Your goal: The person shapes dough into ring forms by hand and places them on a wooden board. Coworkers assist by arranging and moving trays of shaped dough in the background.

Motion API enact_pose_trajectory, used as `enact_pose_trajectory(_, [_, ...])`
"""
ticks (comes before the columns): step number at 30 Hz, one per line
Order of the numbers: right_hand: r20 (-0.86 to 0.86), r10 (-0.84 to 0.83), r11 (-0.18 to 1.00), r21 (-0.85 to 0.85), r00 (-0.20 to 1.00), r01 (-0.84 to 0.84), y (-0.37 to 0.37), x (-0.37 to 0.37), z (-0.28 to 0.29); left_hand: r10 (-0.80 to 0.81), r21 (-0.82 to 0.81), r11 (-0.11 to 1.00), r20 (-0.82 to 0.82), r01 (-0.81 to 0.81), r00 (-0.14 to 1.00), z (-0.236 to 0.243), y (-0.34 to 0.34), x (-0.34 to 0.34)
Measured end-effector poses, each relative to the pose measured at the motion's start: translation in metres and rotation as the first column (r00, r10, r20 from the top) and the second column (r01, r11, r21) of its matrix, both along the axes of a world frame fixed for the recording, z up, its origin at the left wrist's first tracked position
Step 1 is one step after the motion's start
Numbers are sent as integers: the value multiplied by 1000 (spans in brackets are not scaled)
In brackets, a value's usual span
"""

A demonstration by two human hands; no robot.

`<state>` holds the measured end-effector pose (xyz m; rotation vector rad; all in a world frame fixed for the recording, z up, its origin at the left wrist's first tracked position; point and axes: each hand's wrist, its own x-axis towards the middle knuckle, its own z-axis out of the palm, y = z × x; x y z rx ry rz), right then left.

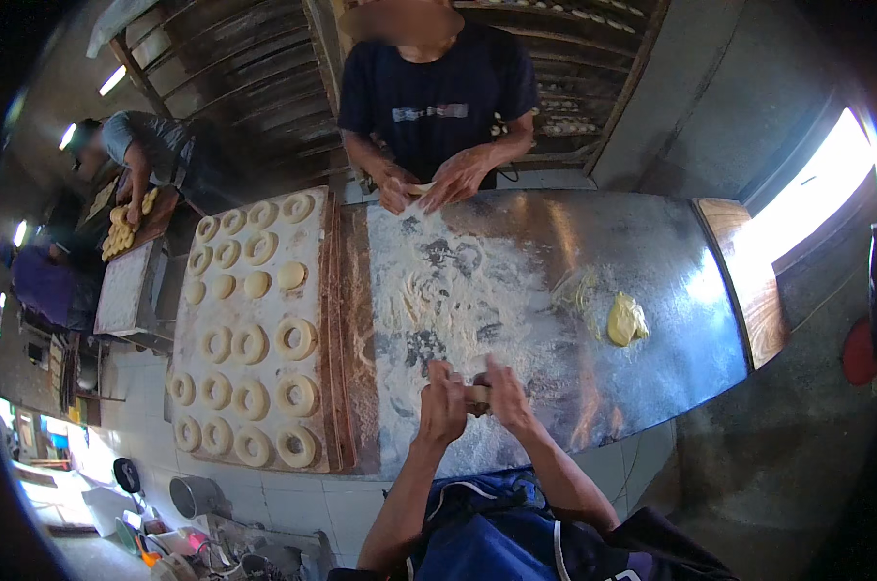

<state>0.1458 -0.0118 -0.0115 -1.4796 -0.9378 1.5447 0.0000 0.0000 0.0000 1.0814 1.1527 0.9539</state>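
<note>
My left hand [443, 407] and my right hand [506, 397] hold a piece of pale dough [476, 395] between them over the floured part of the metal worktop [666, 382]. The fingers of both hands are curled round it, and the right fingertips are a little blurred. Loose flour [419, 290] lies spread in front of them. To the left, stacked wooden boards [336, 290] carry several rows of dough rings [295, 339] and a row of round dough pieces [257, 284]. A yellow lump [626, 320] of soft fat or dough sits on the metal to the right.
Across the worktop a co-worker in a dark shirt [434, 87] handles dough. Another worker [143, 145] bends over dough at a side table [134, 290], with a person in purple [46, 281] nearby. A wooden board [763, 310] edges the right end; pots [192, 499] stand lower left.
</note>
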Motion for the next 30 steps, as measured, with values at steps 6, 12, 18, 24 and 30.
enact_pose_trajectory(6, [234, -169, 976, 172, 957, 130, 4, -47, 11, 376, -376, 921, 789, -102, 486, -45, 10, -10])
enact_pose_trajectory(12, [106, -117, 990, 95, 988, 107, 3, -79, 25, 155, 44, 985, 192, -166, 969, -40, 11, -36])
enact_pose_trajectory(18, [246, -109, 982, 175, 963, 67, 10, -106, 41, 63, 376, 927, -158, 1, 985, -26, 15, -77])
enact_pose_trajectory(24, [92, -228, 962, 174, 969, 210, 9, -133, 38, 272, -177, 961, 472, -212, 839, -8, 26, -89])
enact_pose_trajectory(30, [309, 10, 967, 240, 951, -89, 20, -151, 44, 57, 277, 958, 57, -71, 997, 10, 40, -134])
